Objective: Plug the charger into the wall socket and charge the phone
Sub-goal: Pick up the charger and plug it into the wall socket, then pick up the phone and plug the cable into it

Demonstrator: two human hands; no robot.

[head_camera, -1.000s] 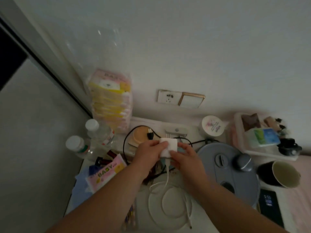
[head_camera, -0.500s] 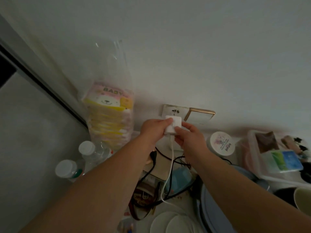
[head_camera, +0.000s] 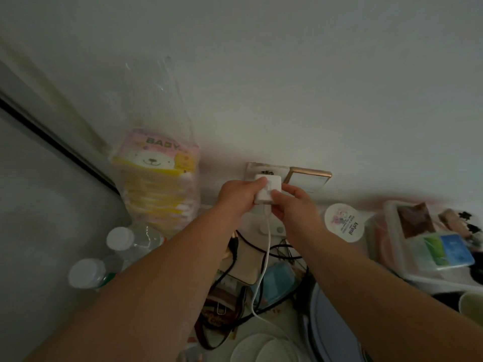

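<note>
A white charger block (head_camera: 269, 188) sits against the white wall socket (head_camera: 264, 170), covering most of its face. My left hand (head_camera: 239, 195) grips the block from the left and my right hand (head_camera: 290, 205) grips it from the right. Its white cable (head_camera: 265, 257) hangs down from the block to the cluttered table. Whether the prongs are fully in is hidden. The phone is not in view.
A gold-framed switch (head_camera: 308, 180) sits right of the socket. A stack of baby tissue packs (head_camera: 156, 176) stands left, two capped bottles (head_camera: 115, 252) below it. Black cables (head_camera: 235, 259), a round white lid (head_camera: 343, 222) and a storage box (head_camera: 423, 239) crowd the table.
Both hands lifted the charger from the table up to the wall socket, and in the last half second pressed it onto the socket face. The view tilted upward and closer.
</note>
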